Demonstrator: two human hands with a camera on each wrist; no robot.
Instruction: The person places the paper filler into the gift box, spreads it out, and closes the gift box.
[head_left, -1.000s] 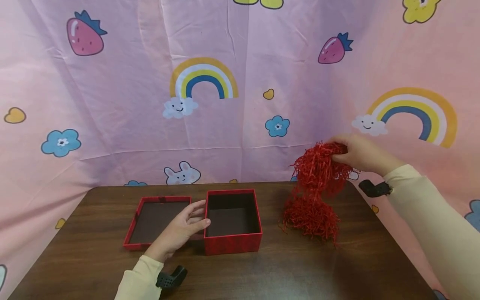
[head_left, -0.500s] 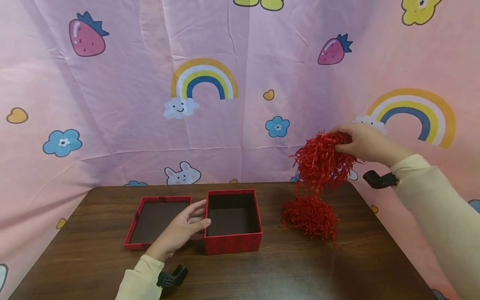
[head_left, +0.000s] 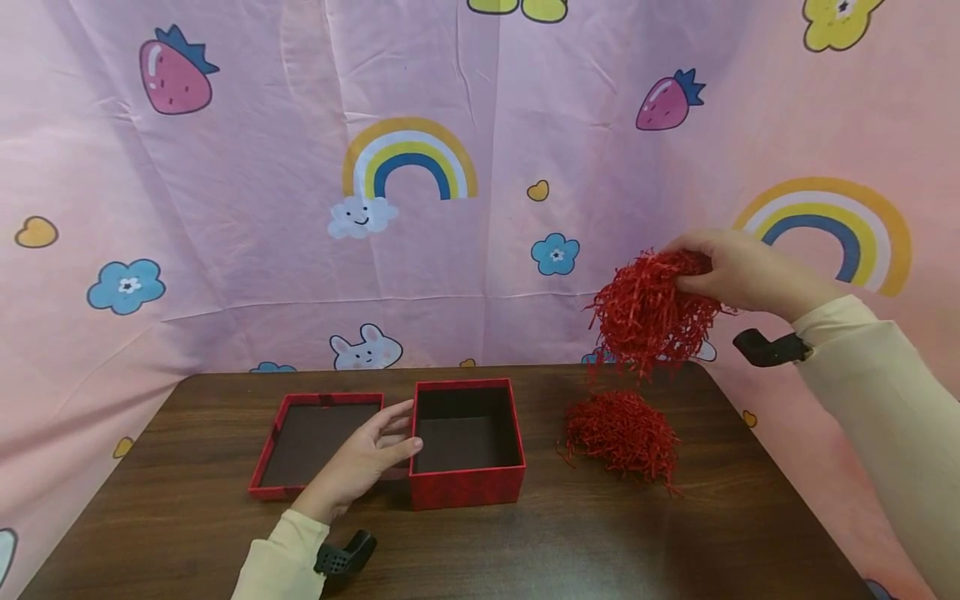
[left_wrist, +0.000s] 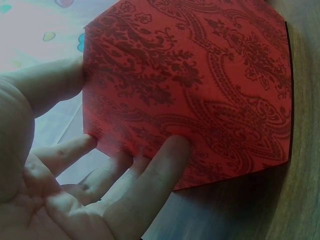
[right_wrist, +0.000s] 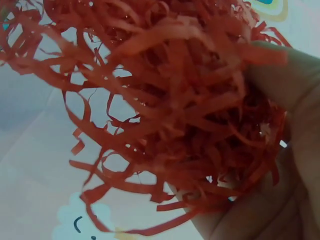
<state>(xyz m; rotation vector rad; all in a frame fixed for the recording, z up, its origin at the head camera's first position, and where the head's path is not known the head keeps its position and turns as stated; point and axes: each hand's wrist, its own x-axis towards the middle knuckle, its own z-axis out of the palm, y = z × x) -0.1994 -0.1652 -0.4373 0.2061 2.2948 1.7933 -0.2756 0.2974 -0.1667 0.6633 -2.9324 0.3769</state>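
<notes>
We've got the right hand (head_left: pixel 742 271) pinching a red shred clump (head_left: pixel 648 317), aloft at two o'clock from the red box (head_left: pixel 467 489) — shred pile (head_left: pixel 622 433) beneath. Left hand (head_left: pixel 360 462) holds the box's nine-o'clock wall, thumb at the rim. We'd pinch firmly so nothing sheds, and brace the box lightly — no crushing.

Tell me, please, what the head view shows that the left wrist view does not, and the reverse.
Only the head view: the right hand holding a clump of red shredded paper above a loose red pile, the shallow red lid, and the dark inside of the red box.

Only the left wrist view: the palm of the left hand, and the dark floral pattern on the box's side in clear detail.

Both: the left hand touching the red box, part of the wood-grain table and the printed backdrop.
</notes>
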